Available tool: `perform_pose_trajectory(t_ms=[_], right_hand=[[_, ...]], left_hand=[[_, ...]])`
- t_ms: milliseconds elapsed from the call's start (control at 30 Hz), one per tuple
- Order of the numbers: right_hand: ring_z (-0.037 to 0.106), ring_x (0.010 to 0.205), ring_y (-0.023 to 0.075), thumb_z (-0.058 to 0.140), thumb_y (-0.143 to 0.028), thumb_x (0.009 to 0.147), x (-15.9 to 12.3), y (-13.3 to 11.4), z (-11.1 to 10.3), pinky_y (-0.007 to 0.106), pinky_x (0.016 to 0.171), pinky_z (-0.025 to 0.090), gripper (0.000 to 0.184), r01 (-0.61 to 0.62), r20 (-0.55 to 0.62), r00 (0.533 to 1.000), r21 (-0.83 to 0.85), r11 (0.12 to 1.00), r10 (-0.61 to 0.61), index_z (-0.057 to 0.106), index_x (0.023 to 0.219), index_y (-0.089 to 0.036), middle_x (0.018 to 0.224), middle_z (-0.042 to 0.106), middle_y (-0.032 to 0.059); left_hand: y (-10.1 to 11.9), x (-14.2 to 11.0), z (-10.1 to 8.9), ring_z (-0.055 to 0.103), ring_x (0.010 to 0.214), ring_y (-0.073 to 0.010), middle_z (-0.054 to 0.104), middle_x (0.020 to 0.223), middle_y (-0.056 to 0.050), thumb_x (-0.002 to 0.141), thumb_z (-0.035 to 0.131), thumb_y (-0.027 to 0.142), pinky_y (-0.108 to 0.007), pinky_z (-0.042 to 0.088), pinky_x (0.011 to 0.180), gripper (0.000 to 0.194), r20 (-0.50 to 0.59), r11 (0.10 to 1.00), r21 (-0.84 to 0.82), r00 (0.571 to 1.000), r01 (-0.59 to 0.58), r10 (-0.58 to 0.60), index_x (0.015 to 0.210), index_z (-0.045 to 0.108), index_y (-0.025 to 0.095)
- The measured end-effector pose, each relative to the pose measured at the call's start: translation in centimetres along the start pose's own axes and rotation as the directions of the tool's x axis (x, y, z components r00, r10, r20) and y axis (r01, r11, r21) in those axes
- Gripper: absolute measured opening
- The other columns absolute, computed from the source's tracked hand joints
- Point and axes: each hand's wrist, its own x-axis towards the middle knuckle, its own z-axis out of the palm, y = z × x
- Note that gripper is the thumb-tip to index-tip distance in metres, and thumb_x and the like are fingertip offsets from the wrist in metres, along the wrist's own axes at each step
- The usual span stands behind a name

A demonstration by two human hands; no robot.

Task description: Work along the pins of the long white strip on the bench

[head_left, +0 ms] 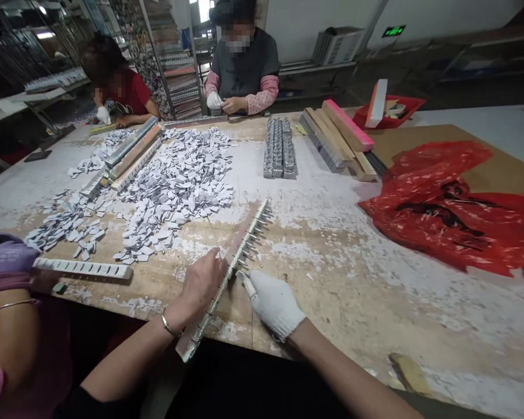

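A long, narrow wooden strip [240,230] slants across the front of the table, with a row of thin metal pins sticking out along its right edge. My bare left hand [203,280], with a bracelet at the wrist, is closed around the strip's middle. The lower end of the strip reaches past the table's front edge. My right hand [274,304] wears a white knitted glove and sits close against the pinned edge. Its thumb and fingers are drawn together near one pin; whatever they grip is too small to make out.
Small white pieces [187,174] lie in a big pile at left, beside stacked bars [133,154]. Grey metal bundles [279,148], wooden bars [332,139] and a red plastic bag [445,209] lie beyond. A co-worker's purple-gloved hand [9,262] rests by another strip [82,267]. Two people sit opposite.
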Motion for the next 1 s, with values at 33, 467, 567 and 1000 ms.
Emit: perform_pose_trajectory(t_ms=[33,467,567,1000], right_hand=[[0.069,0.074,0.0197,0.044,-0.027,0.099,0.5,0.0,0.8,0.027,0.059,0.035,0.024,-0.016,-0.041,0.999,-0.085,0.996,0.012,0.067,0.093,-0.019,0.082,0.073,0.0072],[0.072,0.075,0.0213,0.044,-0.022,0.099,3.0,-0.1,1.9,0.026,0.057,0.038,0.023,0.071,0.078,0.995,-0.219,0.973,-0.055,0.067,0.103,-0.022,0.084,0.075,0.0068],[0.073,0.086,0.0243,0.042,-0.033,0.102,3.4,0.9,1.2,0.028,0.065,0.045,0.029,-0.005,0.069,0.998,-0.087,0.996,0.011,0.062,0.121,-0.024,0.095,0.076,0.0071],[0.063,0.116,0.0234,0.049,-0.025,0.095,0.5,0.2,-1.2,0.036,0.097,0.050,0.049,0.206,-0.226,0.964,0.289,0.935,-0.143,0.047,0.143,-0.018,0.130,0.065,0.0125]], left_hand=[[-0.7,0.7,0.4,0.055,0.067,-0.0161,0.061,0.078,-0.004,0.102,0.037,0.028,-0.027,0.043,0.061,0.026,-0.015,0.999,0.043,1.000,0.001,-0.001,0.109,0.059,0.016],[-3.1,2.7,0.7,0.057,0.077,-0.0171,0.061,0.086,-0.005,0.102,0.037,0.028,-0.030,0.048,0.071,0.027,0.156,0.998,0.051,0.987,-0.031,0.023,0.091,0.061,0.020],[-6.0,6.2,-1.8,0.058,0.086,-0.0196,0.062,0.097,-0.007,0.101,0.039,0.023,-0.031,0.048,0.073,0.024,-0.011,0.941,0.298,0.986,0.160,-0.164,0.094,0.062,0.022],[-1.4,2.6,-3.6,0.051,0.072,-0.0175,0.057,0.088,-0.007,0.096,0.034,0.008,-0.029,0.043,0.063,0.024,0.032,0.973,0.223,0.998,-0.058,0.052,0.089,0.054,0.019]])
